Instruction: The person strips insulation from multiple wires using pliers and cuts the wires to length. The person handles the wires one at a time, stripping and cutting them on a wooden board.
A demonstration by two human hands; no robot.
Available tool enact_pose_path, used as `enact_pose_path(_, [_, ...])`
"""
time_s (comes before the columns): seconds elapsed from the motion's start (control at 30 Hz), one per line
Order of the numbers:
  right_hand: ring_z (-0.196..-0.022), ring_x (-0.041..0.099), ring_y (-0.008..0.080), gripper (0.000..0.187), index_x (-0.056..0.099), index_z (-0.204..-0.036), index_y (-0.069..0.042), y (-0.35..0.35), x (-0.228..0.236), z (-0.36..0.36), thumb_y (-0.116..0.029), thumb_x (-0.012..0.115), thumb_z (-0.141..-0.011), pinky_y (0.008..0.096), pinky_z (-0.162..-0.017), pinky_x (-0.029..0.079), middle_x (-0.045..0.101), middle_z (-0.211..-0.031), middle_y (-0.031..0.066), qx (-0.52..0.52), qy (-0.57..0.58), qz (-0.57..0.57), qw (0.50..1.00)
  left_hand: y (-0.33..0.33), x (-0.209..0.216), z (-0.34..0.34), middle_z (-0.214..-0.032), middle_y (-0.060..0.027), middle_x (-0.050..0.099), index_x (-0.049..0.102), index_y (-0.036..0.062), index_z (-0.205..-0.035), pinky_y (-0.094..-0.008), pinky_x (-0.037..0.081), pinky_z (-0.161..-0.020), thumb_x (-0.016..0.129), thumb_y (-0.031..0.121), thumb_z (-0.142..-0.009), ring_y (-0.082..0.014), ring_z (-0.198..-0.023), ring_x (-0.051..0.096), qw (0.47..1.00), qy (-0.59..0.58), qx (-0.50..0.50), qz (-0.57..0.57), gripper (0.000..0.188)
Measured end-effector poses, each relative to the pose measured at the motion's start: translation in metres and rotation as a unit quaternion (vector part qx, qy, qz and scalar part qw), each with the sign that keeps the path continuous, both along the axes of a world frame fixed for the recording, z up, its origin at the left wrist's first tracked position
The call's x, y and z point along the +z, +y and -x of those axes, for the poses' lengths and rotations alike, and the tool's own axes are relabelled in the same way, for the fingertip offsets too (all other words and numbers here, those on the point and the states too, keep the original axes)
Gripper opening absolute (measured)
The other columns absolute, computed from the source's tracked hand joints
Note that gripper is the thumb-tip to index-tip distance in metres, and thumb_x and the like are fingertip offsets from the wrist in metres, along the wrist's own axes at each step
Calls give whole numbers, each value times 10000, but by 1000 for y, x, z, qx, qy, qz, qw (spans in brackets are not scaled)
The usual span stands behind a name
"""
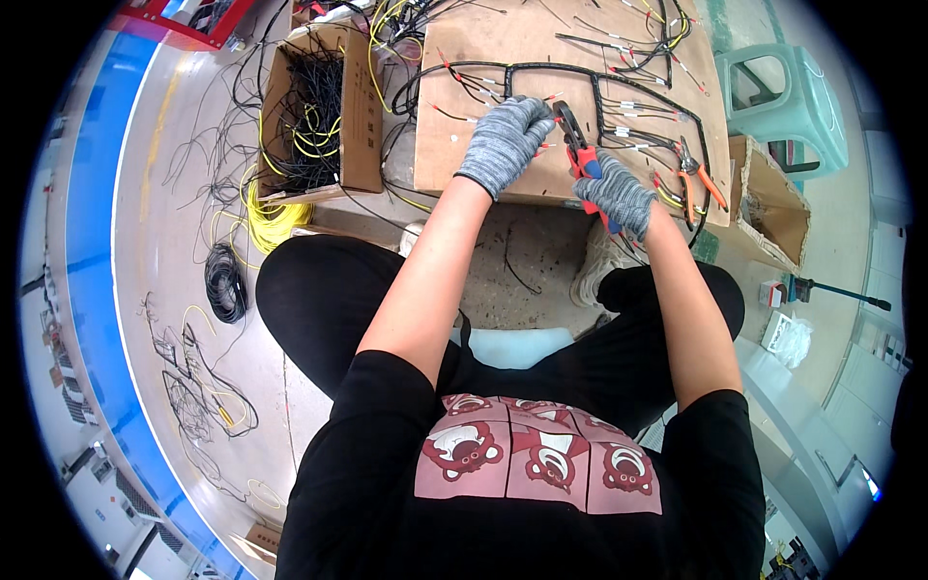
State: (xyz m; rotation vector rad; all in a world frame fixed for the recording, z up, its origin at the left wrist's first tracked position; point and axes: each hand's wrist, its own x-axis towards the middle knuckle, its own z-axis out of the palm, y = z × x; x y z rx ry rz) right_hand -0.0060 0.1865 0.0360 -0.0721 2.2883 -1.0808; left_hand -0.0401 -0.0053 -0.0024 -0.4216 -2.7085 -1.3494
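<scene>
Both hands wear grey knitted gloves above a wooden board (464,39). In my right hand (622,196) is a pair of crimping pliers (580,155) with red and blue handles, its dark head tilted up toward the left. Close to the pliers' jaws, my left hand (506,143) has its fingers pinched together; what lies between them is too small to make out. A black taped wire harness (551,67) spreads over the board, with thin branches ending in red tips and white labels. Orange-handled cutters (690,179) rest on the board to the right of my right hand.
Left of the board stands a cardboard box (362,116) full of black wires. Coils of yellow wire (275,224) and black wire (225,282) lie on the floor, with loose wires around. At right are a green plastic stool (826,106) and another cardboard box (778,213).
</scene>
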Motion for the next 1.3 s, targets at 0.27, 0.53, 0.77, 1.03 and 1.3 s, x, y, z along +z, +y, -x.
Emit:
enact_pose_path(0.27, [-582,576,269,490,431,-1105,32,-8,1,-2,-233,592,-725,364,-474,457,559,-763,178,16,45,-76,996,3,-8,-1,-809,-123,639,619,28,-900,-316,495,-652,664,187,-793,-211,-701,623,998,-18,27,-50,198])
enact_pose_path(0.53, [-735,535,174,481,454,-1118,-10,5,5,-2,-248,639,-743,317,-648,467,568,-846,108,-74,-55,81,992,4,-18,1,-765,-101,641,613,7,-877,-282,486,-601,645,159,-816,-145,-633,596,992,-39,31,-113,167])
enact_pose_path(0.77, [-902,505,158,495,499,-1131,-19,4,10,-2,-272,678,-745,288,-776,429,548,-983,67,-84,-101,70,989,3,-16,0,-759,-99,640,609,1,-880,-274,487,-617,641,159,-820,-138,-648,597,992,-39,26,-117,172])
enact_pose_path(1.03, [-904,498,179,530,457,-1150,-14,-4,26,-1,-284,671,-747,297,-803,421,539,-996,103,-41,-107,9,993,2,-7,-2,-794,-125,626,611,22,-899,-316,496,-659,649,190,-806,-230,-707,621,999,-9,11,-42,196])
enact_pose_path(1.3, [-856,507,175,408,484,-1079,-17,-3,14,-4,-224,635,-762,308,-779,433,550,-931,80,3,-69,6,998,3,-7,-2,-836,-134,632,612,22,-919,-335,495,-703,639,209,-809,-263,-771,624,1000,5,7,10,218])
